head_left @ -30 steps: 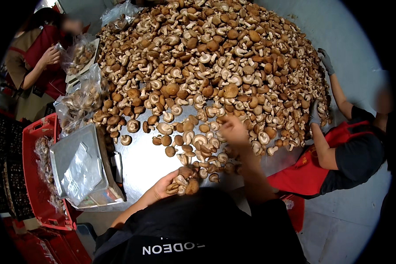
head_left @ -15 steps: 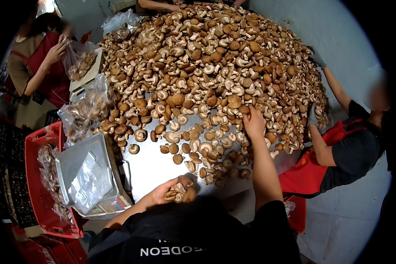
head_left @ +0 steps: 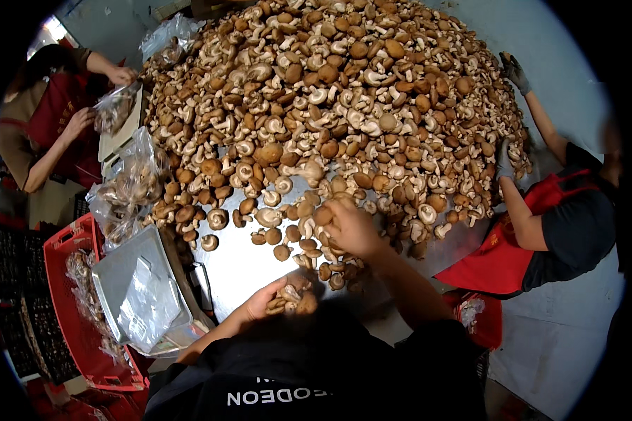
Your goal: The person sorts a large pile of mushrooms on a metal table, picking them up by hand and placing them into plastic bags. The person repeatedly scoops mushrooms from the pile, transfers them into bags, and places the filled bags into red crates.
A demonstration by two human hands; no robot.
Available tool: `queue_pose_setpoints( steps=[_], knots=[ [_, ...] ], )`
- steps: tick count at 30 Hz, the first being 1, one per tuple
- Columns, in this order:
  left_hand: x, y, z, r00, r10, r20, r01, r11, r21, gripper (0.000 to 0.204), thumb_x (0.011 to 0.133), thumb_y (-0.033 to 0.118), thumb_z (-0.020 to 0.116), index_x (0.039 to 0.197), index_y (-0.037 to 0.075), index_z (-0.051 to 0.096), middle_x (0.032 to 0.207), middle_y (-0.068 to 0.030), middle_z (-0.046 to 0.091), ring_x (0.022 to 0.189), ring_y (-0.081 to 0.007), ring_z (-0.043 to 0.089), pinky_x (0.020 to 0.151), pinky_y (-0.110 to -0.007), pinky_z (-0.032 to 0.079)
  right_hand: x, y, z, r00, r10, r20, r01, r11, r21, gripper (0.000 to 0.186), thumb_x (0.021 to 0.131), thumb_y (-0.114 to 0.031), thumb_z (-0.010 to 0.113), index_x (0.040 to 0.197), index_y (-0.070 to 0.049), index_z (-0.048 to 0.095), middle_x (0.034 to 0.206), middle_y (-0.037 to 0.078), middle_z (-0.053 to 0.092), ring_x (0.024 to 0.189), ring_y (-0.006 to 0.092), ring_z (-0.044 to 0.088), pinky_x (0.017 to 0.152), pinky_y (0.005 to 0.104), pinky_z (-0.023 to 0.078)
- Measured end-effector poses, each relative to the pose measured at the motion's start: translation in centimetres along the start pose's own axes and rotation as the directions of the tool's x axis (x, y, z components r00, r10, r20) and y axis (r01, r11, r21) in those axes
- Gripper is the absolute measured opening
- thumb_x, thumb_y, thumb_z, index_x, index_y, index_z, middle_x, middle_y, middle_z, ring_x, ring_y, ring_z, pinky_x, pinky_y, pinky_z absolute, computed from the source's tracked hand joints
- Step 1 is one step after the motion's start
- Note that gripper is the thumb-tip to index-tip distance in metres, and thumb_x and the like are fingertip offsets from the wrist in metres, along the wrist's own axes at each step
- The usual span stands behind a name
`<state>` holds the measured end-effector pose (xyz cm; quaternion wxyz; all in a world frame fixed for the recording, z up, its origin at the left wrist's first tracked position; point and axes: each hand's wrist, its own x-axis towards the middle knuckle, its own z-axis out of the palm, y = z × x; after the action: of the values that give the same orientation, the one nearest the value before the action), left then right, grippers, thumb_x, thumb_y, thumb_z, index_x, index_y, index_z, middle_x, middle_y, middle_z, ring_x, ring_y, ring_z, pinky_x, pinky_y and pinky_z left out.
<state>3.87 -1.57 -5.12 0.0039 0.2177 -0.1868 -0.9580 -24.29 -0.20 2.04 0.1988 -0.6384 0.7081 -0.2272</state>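
Note:
Close to my body at the table's near side, my left hand [head_left: 263, 300] is closed around a clump of several brown-capped mushrooms [head_left: 291, 302]. Whether a clear bag wraps that clump I cannot tell. Farther right, my right hand [head_left: 351, 226] reaches over the loose mushrooms at the near edge of the pile. Its fingers are bent around a brown mushroom [head_left: 323, 215], and the hand is slightly blurred. A large heap of mushrooms [head_left: 358, 105] covers the metal table [head_left: 239, 259], with scattered ones lying near my hands.
A scale with a metal platform [head_left: 144, 295] stands at my left, beside a red crate [head_left: 74, 319] of bagged mushrooms. Filled clear bags [head_left: 130, 182] lie behind it. A person [head_left: 49, 126] at far left handles a bag; another with gloves [head_left: 555, 217] reaches into the heap at right.
My right hand has moved left and nearer to me, from the heap to the loose mushrooms. My left hand keeps its clump. The person at left has shifted the bag and raised an arm.

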Motion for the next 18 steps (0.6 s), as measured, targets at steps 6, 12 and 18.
queue_pose_setpoints(
  steps=[6,12,18],
  knots=[
    [-0.9,1.8,1.1,0.992,0.123,-0.005,-0.105,0.830,-0.547,0.050,0.093,0.042,0.040,0.124,0.004,0.051,0.118,-0.0160,0.057,0.106,-0.0298,0.058,0.092,-0.046,0.047,-4.8,-4.1,1.7,0.928,0.355,0.115,-0.347,0.704,0.620,0.058,0.078,-0.006,0.067,0.130,-0.001,0.043,0.110,0.016,0.057,0.096,0.0174,0.059,0.078,0.0302,0.049],
    [0.5,3.4,3.7,0.945,0.313,0.093,-0.238,0.857,-0.458,0.050,0.095,0.040,0.040,0.128,0.002,0.045,0.123,-0.0164,0.053,0.110,-0.0309,0.055,0.093,-0.044,0.047,-6.4,-6.1,0.8,0.951,0.167,0.259,-0.308,0.498,0.810,0.044,0.077,0.000,0.060,0.120,0.002,0.052,0.099,0.008,0.061,0.087,0.0110,0.056,0.071,0.0250,0.046],
    [-1.4,1.2,3.5,0.951,0.298,0.077,-0.229,0.851,-0.472,0.051,0.095,0.039,0.040,0.128,0.001,0.044,0.124,-0.0178,0.053,0.112,-0.0318,0.054,0.095,-0.046,0.044,-8.8,-5.8,3.1,0.924,0.201,0.325,-0.379,0.374,0.847,0.038,0.077,-0.003,0.059,0.114,0.001,0.055,0.099,0.008,0.061,0.081,0.0090,0.053,0.070,0.0218,0.042]
  ],
)
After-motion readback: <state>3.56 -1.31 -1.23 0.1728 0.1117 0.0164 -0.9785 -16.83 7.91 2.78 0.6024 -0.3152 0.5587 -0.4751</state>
